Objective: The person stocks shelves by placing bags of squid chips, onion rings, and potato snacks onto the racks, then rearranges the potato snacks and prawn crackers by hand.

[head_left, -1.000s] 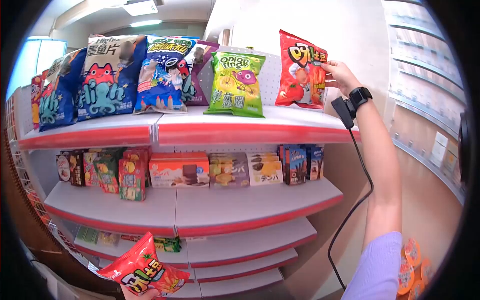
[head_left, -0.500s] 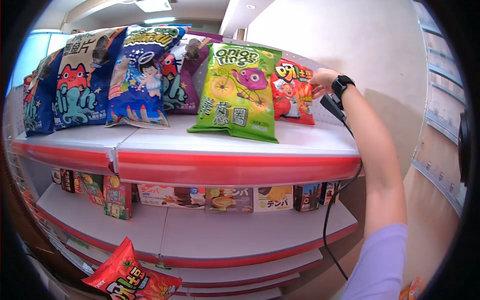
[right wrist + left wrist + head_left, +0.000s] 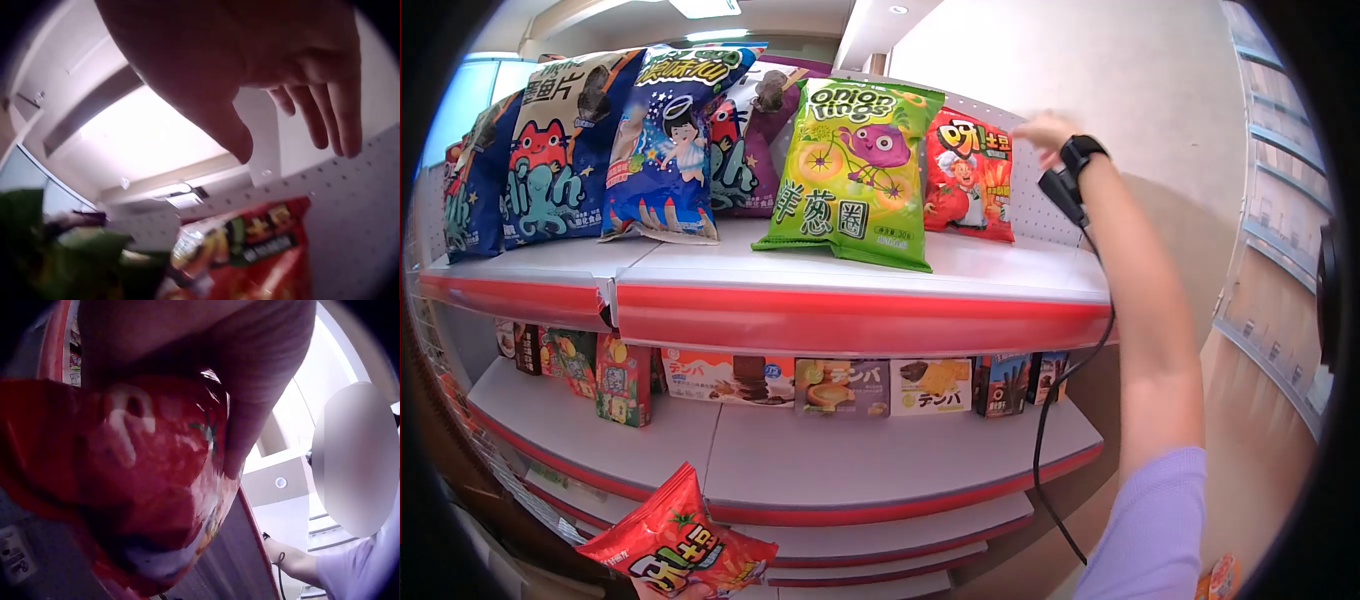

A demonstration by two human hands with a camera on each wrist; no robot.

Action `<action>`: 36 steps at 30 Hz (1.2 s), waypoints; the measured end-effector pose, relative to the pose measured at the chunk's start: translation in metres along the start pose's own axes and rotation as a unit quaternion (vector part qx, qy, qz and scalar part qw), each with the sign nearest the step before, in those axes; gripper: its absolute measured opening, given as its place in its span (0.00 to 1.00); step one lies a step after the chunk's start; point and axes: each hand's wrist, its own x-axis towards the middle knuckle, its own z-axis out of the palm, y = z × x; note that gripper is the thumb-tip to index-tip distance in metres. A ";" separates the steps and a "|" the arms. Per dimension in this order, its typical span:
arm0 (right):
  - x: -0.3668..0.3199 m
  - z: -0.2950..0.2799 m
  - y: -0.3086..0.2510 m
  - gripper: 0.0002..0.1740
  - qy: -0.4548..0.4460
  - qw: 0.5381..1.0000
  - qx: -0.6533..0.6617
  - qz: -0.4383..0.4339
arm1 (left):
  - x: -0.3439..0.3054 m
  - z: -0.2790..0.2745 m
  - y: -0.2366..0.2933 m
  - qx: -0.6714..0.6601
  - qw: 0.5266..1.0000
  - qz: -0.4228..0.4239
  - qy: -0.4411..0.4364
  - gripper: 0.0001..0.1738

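Note:
A red snack bag [image 3: 680, 540] is gripped by my left hand [image 3: 262, 369] low in the head view. The left wrist view shows fingers and thumb around the bag, which hides part of them. On the top shelf [image 3: 800, 312], a matching red snack bag [image 3: 968, 178] stands upright against the pegboard back. It is partly behind a green onion rings bag [image 3: 850, 175]. My right hand [image 3: 1050, 137] is just right of the standing red bag's upper corner. In the right wrist view its fingers are extended, apart from the bag below.
Blue snack bags [image 3: 560, 155] and a purple one [image 3: 760, 150] fill the left of the top shelf. Several snack boxes [image 3: 840, 388] line the shelf below. A black cable [image 3: 1040, 470] hangs from my right wrist. A wall [image 3: 1170, 120] is on the right.
My right hand has set the red bag farther back on the shelf, beside the onion rings bag, and released it. The head view has moved closer. The left hand keeps its bag.

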 end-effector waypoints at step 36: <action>-0.129 -0.046 0.070 0.31 -0.026 0.914 0.389 -0.114 | 0.026 0.093 0.017 -0.104 0.912 0.130 -0.374 0.53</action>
